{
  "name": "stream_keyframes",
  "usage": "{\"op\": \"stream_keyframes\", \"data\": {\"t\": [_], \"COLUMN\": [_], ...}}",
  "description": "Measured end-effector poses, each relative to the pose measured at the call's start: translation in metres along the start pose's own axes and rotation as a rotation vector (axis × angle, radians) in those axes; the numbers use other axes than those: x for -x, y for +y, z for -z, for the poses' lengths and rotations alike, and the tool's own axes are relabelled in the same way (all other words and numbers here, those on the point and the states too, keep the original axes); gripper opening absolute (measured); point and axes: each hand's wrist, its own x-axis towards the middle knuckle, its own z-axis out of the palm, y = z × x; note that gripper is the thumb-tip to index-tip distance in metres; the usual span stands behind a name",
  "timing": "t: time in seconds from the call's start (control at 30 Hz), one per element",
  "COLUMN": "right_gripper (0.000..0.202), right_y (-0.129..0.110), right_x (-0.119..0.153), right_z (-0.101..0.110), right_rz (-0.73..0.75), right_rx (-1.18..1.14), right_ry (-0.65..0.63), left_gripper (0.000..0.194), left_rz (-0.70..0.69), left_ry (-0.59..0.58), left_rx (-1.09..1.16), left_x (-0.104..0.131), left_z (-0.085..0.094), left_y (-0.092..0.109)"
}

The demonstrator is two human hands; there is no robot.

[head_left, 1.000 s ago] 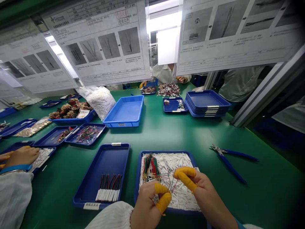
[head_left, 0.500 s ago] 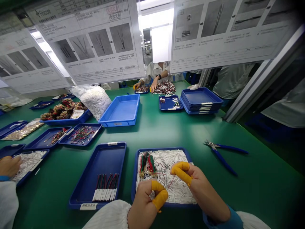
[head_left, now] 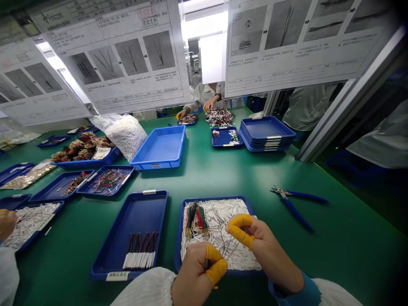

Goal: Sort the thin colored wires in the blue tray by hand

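Note:
Thin dark and red wires (head_left: 232, 248) stretch between my two hands, over a blue tray (head_left: 177, 238) full of white tubes (head_left: 236, 208). My left hand (head_left: 199, 270), with yellow covers on thumb and finger, pinches the wires at their lower end. Higher and to the right, my right hand (head_left: 258, 240), also in yellow finger covers, pinches their other end. Bundled red, green and black wires (head_left: 196, 219) lie on the tubes at the tray's left. In the blue tray to the left (head_left: 127, 221) stands a row of wires with white sleeves (head_left: 139, 260).
Blue-handled pliers (head_left: 295, 204) lie open at the right. Behind are a light blue tray (head_left: 157, 148), stacked trays (head_left: 267, 134) and a bag of white pieces (head_left: 124, 134). A person's hand (head_left: 7, 223) is at far left; another person works across the table.
My hands keep their pinches, with the left a little further right. The view has shifted slightly. The person's hand at far left has moved left, and a hand across the table has lifted slightly.

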Motion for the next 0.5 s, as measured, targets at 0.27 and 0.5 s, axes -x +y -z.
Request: {"op": "stream_keyframes", "data": {"t": [0.27,0.5], "right_gripper": [0.015,0.015], "right_y": [-0.0052,-0.0077], "right_x": [0.0032,0.0046], "right_z": [0.0004,0.0010], "right_rz": [0.095,0.168], "right_rx": [0.067,0.171], "right_ry": [-0.157,-0.052], "left_gripper": [0.017,0.017], "left_rz": [-0.090,-0.186], "left_ry": [-0.009,0.030], "left_rx": [-0.141,-0.202], "left_x": [0.0010,0.0008], "left_z": [0.0018,0.0020], "left_y": [0.0038,0.0023]}}
